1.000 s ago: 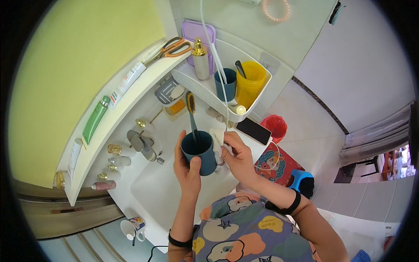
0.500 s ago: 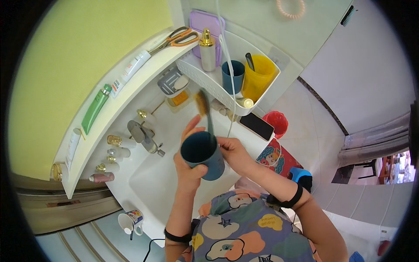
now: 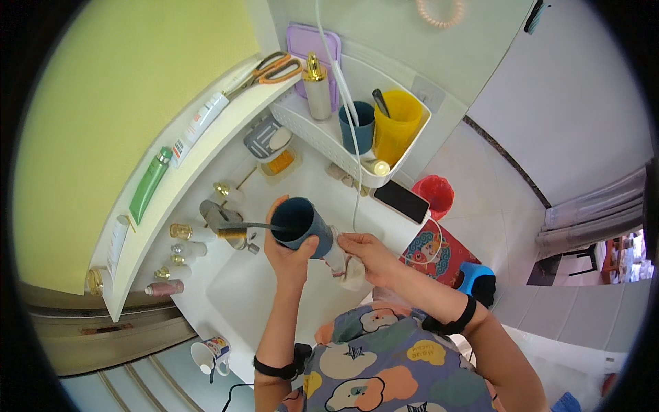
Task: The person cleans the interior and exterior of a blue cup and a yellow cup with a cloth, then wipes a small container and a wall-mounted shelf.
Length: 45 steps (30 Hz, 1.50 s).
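Over the washbasin, my left hand is wrapped round a dark blue cup, thumb on its near side. The cup is tilted, its mouth toward the left. A dark-handled brush with tan bristles sticks out of the mouth, bristle end in front of the grey tap. At the cup's base, my right hand pinches a pale cloth that hangs below the fingers. Part of the cloth lies against the cup.
A white corner basket holds another blue cup, a yellow cup and a pump bottle. Tubes and scissors lie on the curved shelf. Several small bottles line the basin's left. A phone lies at the right.
The cup has tipped over to the left and moved slightly up. The brush has swung from upright to lying leftward. The cloth in my right hand now shows beside the cup.
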### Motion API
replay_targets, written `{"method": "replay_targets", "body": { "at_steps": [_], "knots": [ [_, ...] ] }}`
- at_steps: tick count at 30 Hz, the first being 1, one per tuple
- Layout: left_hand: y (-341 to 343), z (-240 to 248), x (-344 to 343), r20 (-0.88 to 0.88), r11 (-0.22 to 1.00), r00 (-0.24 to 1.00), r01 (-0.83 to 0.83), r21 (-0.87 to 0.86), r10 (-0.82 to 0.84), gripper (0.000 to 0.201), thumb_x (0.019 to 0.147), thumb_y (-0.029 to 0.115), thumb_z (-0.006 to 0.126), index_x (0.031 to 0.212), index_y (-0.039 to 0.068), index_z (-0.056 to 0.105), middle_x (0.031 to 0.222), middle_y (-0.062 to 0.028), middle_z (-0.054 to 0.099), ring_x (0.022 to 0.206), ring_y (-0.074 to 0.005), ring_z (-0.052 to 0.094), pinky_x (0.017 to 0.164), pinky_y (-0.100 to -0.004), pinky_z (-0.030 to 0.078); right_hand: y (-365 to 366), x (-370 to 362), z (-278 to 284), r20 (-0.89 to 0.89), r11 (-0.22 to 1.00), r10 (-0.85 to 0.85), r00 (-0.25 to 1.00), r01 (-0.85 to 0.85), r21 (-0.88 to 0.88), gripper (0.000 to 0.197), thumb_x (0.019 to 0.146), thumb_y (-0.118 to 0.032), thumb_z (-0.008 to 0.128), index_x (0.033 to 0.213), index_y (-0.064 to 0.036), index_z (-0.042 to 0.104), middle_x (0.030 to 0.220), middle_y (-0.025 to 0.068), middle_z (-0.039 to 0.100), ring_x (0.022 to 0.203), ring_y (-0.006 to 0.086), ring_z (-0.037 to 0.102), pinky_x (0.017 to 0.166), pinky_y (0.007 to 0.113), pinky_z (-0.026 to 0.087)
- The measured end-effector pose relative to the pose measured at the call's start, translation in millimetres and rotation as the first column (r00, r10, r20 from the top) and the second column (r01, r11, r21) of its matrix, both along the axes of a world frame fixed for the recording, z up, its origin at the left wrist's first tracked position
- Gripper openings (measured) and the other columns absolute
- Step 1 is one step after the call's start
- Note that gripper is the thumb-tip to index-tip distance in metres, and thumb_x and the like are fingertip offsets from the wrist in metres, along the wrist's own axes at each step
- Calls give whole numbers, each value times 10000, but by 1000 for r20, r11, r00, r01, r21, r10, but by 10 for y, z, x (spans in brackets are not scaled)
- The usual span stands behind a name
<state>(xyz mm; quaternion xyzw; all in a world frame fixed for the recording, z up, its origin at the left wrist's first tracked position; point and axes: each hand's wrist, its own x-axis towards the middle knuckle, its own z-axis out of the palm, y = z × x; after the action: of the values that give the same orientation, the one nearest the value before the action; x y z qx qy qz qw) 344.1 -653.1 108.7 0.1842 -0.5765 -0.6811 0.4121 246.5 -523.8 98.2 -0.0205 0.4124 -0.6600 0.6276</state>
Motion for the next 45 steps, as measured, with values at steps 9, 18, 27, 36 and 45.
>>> {"method": "replay_targets", "body": {
  "at_steps": [9,18,27,36,45],
  "knots": [
    [-368,682,-476,23,984,997,-71,-161,76,706,716,153,771,1330,37,441,1160,-75,571,1055,-169,556,947,-298,425,90,-414,571,-621,975,168,765,-222,-11,234,928,-150,562,1123,-26,603,855,9,624,786,53,538,694,224,458],
    [-970,1121,-1416,93,967,994,-39,-253,64,716,694,76,808,1310,57,445,1194,-82,559,1065,-160,561,924,-301,463,43,-867,963,-939,973,-226,259,23,-228,426,747,-24,754,1129,-63,572,1286,65,516,1120,162,528,933,279,421],
    [-1240,638,-1698,341,850,929,62,-523,142,676,637,159,851,1195,13,499,1082,-114,625,997,-189,609,891,-319,487,-256,-1073,1010,-938,982,-81,336,-136,-134,427,773,-38,736,1178,-58,602,1322,86,519,1134,156,539,936,279,428],
    [-1276,373,-1678,432,597,783,98,-796,448,771,570,277,865,1229,59,528,1152,-93,581,1144,-297,493,920,-420,415,1,-1096,1134,-923,997,-35,384,-50,-58,393,785,-105,738,1150,-21,616,1033,73,642,923,163,622,821,264,476],
    [-1143,334,-1407,303,703,889,-28,-710,342,744,643,113,814,1298,49,465,1231,-152,523,1225,-317,436,1009,-392,381,319,-1510,1120,-945,894,-119,-305,382,-236,348,729,-8,708,1068,-55,641,1052,123,623,934,293,631,798,319,500]
  ]
}}
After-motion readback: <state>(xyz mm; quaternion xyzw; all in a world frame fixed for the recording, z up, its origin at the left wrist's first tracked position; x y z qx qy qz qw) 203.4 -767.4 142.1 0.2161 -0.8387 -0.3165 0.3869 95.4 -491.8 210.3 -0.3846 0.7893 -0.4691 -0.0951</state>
